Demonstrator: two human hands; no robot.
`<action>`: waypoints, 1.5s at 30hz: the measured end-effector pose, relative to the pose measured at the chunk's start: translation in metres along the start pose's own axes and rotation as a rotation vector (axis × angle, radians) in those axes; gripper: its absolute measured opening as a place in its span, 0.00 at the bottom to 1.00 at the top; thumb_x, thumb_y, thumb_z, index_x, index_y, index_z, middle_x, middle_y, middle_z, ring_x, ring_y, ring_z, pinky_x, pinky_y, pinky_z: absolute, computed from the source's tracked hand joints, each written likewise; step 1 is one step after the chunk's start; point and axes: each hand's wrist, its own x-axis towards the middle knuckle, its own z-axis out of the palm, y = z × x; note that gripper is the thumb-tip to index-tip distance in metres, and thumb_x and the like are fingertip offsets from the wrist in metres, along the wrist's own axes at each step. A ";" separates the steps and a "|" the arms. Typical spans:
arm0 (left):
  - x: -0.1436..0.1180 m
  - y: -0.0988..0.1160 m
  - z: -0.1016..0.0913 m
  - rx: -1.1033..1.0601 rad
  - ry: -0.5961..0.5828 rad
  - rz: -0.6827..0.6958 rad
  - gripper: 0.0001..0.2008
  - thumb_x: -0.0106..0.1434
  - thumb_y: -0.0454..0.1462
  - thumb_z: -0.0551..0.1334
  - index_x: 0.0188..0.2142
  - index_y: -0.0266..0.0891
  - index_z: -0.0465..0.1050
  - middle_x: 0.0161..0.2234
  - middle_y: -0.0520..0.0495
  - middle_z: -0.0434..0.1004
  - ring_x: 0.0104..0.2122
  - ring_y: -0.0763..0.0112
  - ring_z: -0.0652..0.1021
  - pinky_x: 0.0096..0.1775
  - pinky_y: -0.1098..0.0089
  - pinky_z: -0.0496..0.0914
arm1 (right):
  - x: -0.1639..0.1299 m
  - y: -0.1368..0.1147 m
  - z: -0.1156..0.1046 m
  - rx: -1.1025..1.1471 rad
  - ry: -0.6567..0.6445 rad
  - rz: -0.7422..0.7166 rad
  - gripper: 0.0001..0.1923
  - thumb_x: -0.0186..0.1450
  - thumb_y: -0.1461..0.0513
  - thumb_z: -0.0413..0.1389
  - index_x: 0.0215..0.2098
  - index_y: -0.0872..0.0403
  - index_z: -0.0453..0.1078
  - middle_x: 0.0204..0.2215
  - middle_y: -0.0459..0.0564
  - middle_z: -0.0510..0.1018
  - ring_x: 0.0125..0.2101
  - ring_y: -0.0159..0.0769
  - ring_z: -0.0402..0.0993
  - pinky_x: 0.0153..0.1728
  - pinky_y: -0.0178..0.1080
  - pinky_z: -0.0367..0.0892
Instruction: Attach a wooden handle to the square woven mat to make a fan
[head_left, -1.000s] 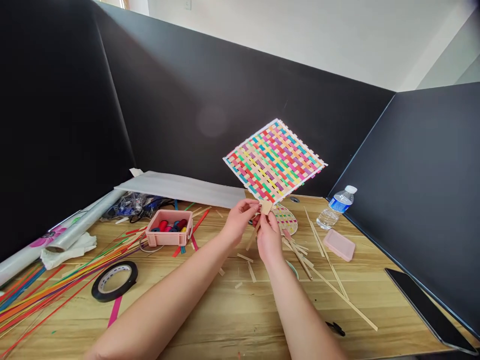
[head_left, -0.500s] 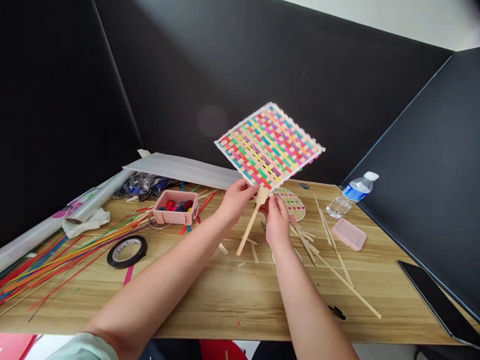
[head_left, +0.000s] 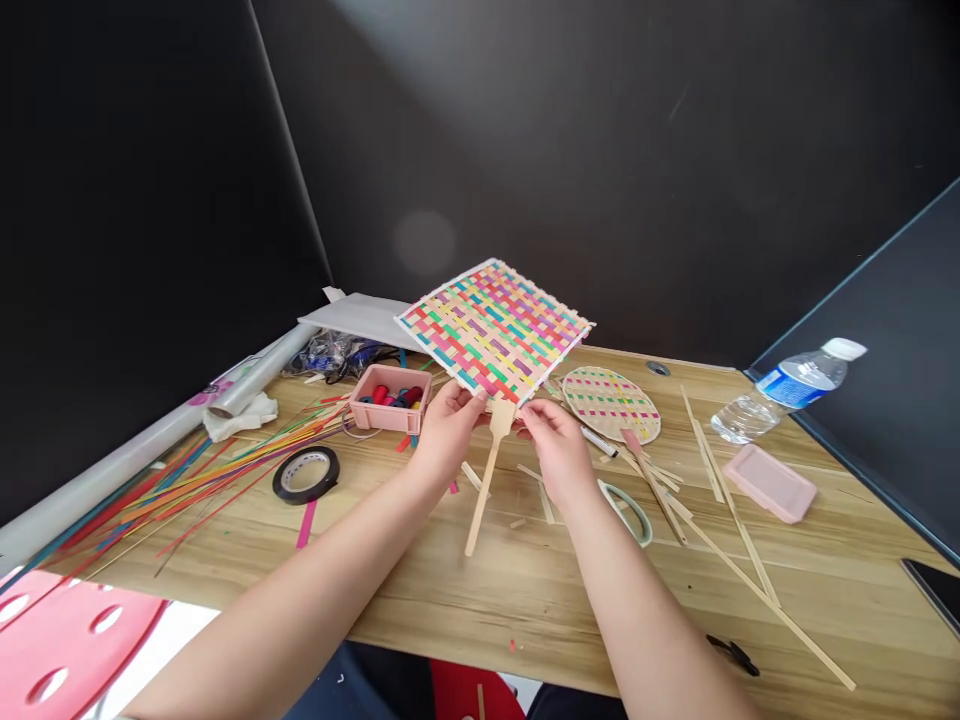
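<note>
Between both hands, above the table, is a square woven fan (head_left: 499, 330) of many-coloured strips with white edging, one corner pointing down at me. A flat wooden handle (head_left: 487, 480) hangs from that corner. My left hand (head_left: 450, 425) is closed on the fan's lower left edge, thumb on top. On the other side, my right hand (head_left: 551, 435) pinches the edge just right of the handle's broad end. Some fingertips are hidden behind the weave. Behind my right hand lies a round woven fan (head_left: 611, 402) with a wooden handle.
Left are black tape (head_left: 305, 475), coloured strips (head_left: 187, 490) and a pink box (head_left: 390, 400) of thread spools. Scissors (head_left: 630, 512) and a marker (head_left: 600, 442) lie by my right arm. Further right are pale strips (head_left: 750, 560), a water bottle (head_left: 787, 390) and a pink lid (head_left: 771, 482).
The square fan has come lower and tilted flatter, with both hands still holding it. My view has turned left, so the table things sit further right; the round fan is now less covered.
</note>
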 end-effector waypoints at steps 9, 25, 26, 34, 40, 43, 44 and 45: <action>-0.018 -0.009 0.002 0.157 -0.235 -0.235 0.19 0.54 0.47 0.68 0.39 0.38 0.71 0.35 0.47 0.78 0.25 0.72 0.78 0.25 0.74 0.67 | -0.003 -0.008 0.005 0.125 0.148 -0.038 0.17 0.52 0.55 0.67 0.37 0.53 0.74 0.29 0.45 0.77 0.25 0.28 0.65 0.24 0.33 0.59; -0.031 -0.001 0.002 0.199 -0.326 -0.133 0.16 0.64 0.45 0.60 0.26 0.37 0.72 0.11 0.58 0.62 0.13 0.82 0.60 0.20 0.76 0.54 | -0.017 -0.014 0.016 0.205 0.093 -0.134 0.12 0.59 0.59 0.64 0.41 0.51 0.74 0.37 0.49 0.80 0.28 0.31 0.72 0.26 0.34 0.67; -0.032 -0.001 0.002 0.183 -0.324 -0.128 0.16 0.64 0.45 0.61 0.26 0.36 0.72 0.11 0.58 0.62 0.13 0.82 0.60 0.20 0.76 0.54 | -0.018 -0.014 0.016 0.197 0.088 -0.144 0.12 0.60 0.59 0.64 0.42 0.51 0.74 0.37 0.49 0.80 0.27 0.31 0.72 0.25 0.34 0.67; -0.035 -0.009 0.009 0.024 -0.350 0.021 0.12 0.60 0.45 0.66 0.34 0.38 0.76 0.31 0.49 0.78 0.31 0.75 0.74 0.36 0.74 0.69 | -0.029 -0.026 0.016 0.020 0.076 -0.363 0.12 0.63 0.59 0.61 0.46 0.48 0.74 0.42 0.51 0.81 0.42 0.41 0.77 0.39 0.43 0.75; -0.027 -0.002 0.005 0.090 -0.104 0.172 0.12 0.58 0.44 0.67 0.37 0.40 0.75 0.34 0.50 0.76 0.34 0.74 0.73 0.37 0.74 0.69 | -0.019 -0.022 0.007 -0.026 0.133 -0.409 0.09 0.61 0.58 0.63 0.40 0.48 0.75 0.36 0.48 0.80 0.42 0.40 0.77 0.45 0.45 0.72; -0.024 0.007 0.002 0.126 -0.058 0.134 0.12 0.58 0.45 0.67 0.30 0.38 0.74 0.24 0.53 0.70 0.25 0.78 0.69 0.28 0.77 0.65 | -0.016 -0.016 0.005 -0.029 0.150 -0.382 0.08 0.61 0.56 0.63 0.36 0.49 0.74 0.30 0.46 0.78 0.37 0.39 0.76 0.39 0.42 0.72; -0.023 0.010 0.001 0.118 -0.060 0.128 0.12 0.58 0.45 0.67 0.29 0.38 0.74 0.22 0.54 0.68 0.23 0.78 0.68 0.26 0.77 0.64 | -0.016 -0.015 0.006 -0.021 0.148 -0.380 0.08 0.61 0.56 0.63 0.36 0.49 0.73 0.30 0.46 0.78 0.36 0.38 0.76 0.38 0.41 0.72; -0.023 0.012 0.001 0.101 -0.067 0.132 0.11 0.58 0.44 0.67 0.29 0.38 0.74 0.21 0.55 0.67 0.22 0.79 0.68 0.24 0.77 0.63 | -0.016 -0.014 0.006 -0.012 0.137 -0.376 0.08 0.61 0.56 0.63 0.36 0.49 0.74 0.31 0.46 0.78 0.36 0.38 0.76 0.38 0.41 0.72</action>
